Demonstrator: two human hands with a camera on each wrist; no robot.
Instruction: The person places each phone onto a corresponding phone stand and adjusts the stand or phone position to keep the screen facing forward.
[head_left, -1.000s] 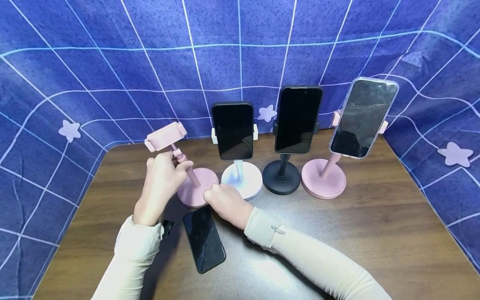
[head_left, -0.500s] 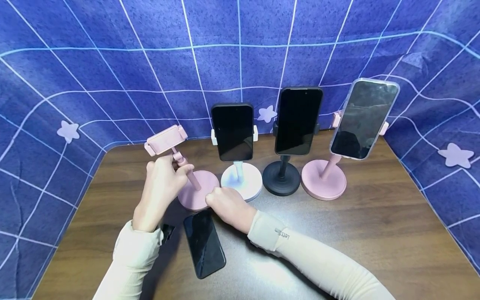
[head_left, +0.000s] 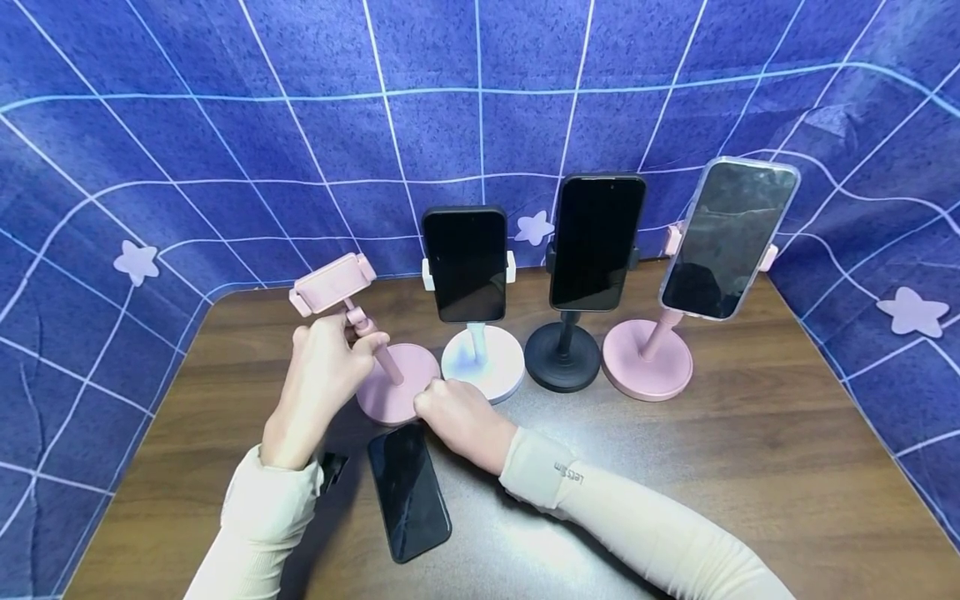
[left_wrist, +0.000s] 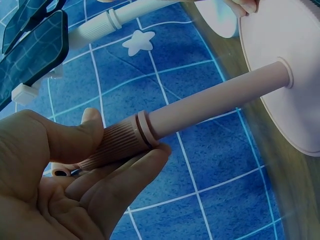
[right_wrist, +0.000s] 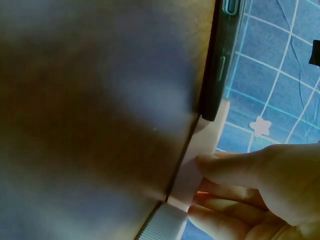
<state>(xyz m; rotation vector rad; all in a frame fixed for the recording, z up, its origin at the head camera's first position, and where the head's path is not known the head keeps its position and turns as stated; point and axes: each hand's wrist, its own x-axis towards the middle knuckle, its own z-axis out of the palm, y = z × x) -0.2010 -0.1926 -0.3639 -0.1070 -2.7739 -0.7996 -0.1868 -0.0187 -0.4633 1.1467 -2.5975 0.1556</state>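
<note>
My left hand (head_left: 322,379) grips the ribbed collar of the left pink phone stand (head_left: 388,362), just below its tilted cradle (head_left: 333,285), which holds no phone. In the left wrist view, the thumb lies over the collar (left_wrist: 117,142) and the fingers pass beneath it. My right hand (head_left: 467,421) holds the near right rim of the same stand's round base (right_wrist: 192,170), thumb on top; its other fingers are partly hidden. Flat on the table in front of that base lies a black phone (head_left: 410,493), its far end close to the rim.
To the right stand a white phone stand (head_left: 498,367), a black one (head_left: 562,367) and another pink one (head_left: 647,379), each bearing a phone. A blue gridded cloth (head_left: 480,125) rises behind the wooden table (head_left: 750,467).
The left pink stand, both hands and the flat black phone have shifted slightly towards the person. Both hands keep their hold on the stand.
</note>
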